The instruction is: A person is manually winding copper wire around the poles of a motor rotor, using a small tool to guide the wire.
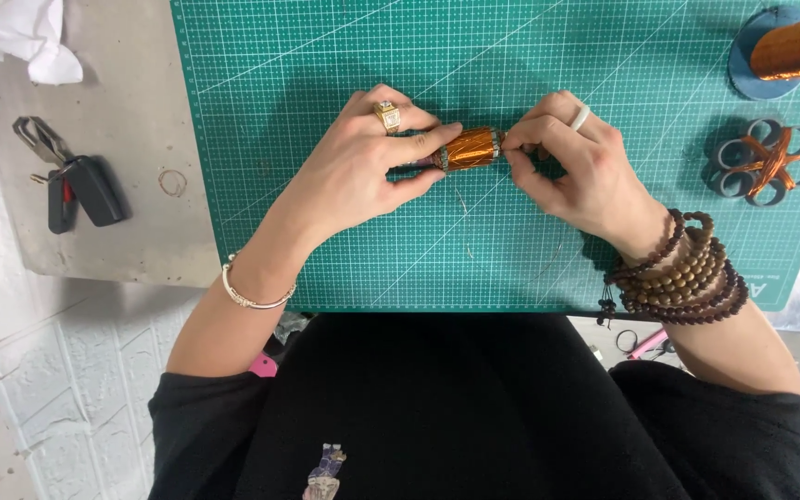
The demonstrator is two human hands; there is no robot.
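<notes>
The left hand [363, 171] and the right hand [571, 167] meet over the middle of the green cutting mat [530, 46], which lies on the desk [122, 102]. Between them is a small cylindrical core wound with copper wire [469, 148], held horizontally just above the mat.

Left hand: the thumb and forefinger close on the left end of the wound core, the grip pinching it from above and below. A gold ring sits on one finger. A thin bracelet [250, 298] circles the wrist.

Right hand: the fingertips are pressed together at the right end of the wound core, touching it. Whether they pinch a strand of wire or the core itself cannot be told. A pale ring sits on one finger. Several strands of brown bead bracelets [682, 273] wrap the wrist.

A fine loose wire [467, 227] trails on the mat below the hands.

Surrounding items:
- Top right corner of the mat: a blue spool of copper wire [784, 46].
- Below it, well apart from the hands: a cluster of grey rings bound with copper wire [761, 162].
- Left of the mat, on the bare desk: a set of keys with a black fob [71, 181], and near it a small wire ring [173, 182].
- Top left corner: crumpled white tissue [25, 37].
</notes>
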